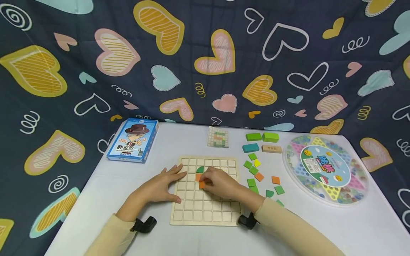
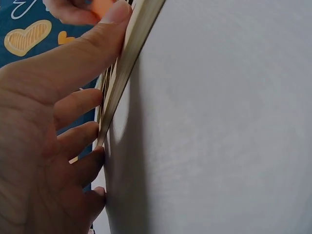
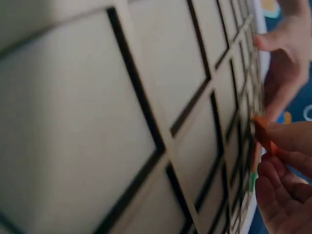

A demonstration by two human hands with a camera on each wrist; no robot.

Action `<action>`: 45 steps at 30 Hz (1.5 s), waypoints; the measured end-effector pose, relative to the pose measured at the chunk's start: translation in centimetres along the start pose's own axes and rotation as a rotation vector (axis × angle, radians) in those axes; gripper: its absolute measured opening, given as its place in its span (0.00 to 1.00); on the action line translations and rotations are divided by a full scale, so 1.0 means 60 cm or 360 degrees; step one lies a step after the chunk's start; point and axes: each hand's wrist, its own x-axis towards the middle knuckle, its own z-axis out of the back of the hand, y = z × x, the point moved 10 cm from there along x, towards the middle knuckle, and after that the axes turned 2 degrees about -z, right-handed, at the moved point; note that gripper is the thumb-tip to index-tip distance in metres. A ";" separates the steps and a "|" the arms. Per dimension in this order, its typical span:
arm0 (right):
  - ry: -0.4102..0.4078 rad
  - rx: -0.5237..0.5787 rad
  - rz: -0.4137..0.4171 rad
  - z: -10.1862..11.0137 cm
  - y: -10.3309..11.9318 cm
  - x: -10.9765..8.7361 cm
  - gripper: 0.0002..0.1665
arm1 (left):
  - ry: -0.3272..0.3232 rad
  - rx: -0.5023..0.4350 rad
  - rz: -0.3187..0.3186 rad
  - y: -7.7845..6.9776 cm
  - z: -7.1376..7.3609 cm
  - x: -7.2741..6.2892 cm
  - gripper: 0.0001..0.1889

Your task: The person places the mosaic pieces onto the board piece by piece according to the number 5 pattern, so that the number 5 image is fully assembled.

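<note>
A wooden grid board [image 1: 189, 205] lies flat on the white table. My left hand [image 1: 160, 185] rests at its left side, fingers spread and fairly straight; the left wrist view shows the thumb and fingertips touching the board's edge [image 2: 127, 63]. Over the grid, my right hand [image 1: 221, 181] pinches a small orange tile [image 3: 263, 134] between thumb and fingers. Just above it in the head view, another orange tile [image 1: 198, 176] lies on the grid, with a green rounded tile [image 1: 200, 169] beyond. Whatever lies under the right hand is hidden.
Loose green tiles [image 1: 279, 190], orange tiles [image 1: 276, 180] and a yellow one are scattered right of the board. Behind them stand several small boxes [image 1: 271, 137]. A pattern card [image 1: 218, 137] lies at the back, a blue game box [image 1: 132, 140] back left, a round marble-game case [image 1: 325, 167] far right.
</note>
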 end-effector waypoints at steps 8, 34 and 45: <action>0.0065 -0.0055 0.0029 -0.021 0.019 0.017 0.13 | -0.0015 0.0016 0.0010 0.001 0.005 -0.007 0.52; -0.0424 0.0058 -0.0626 0.120 -0.161 -0.159 0.14 | -0.0007 0.0005 0.0026 -0.001 0.007 -0.008 0.53; -0.0027 -0.0058 -0.0033 0.012 -0.026 -0.027 0.11 | -0.0015 -0.0002 0.0005 -0.004 0.003 -0.002 0.51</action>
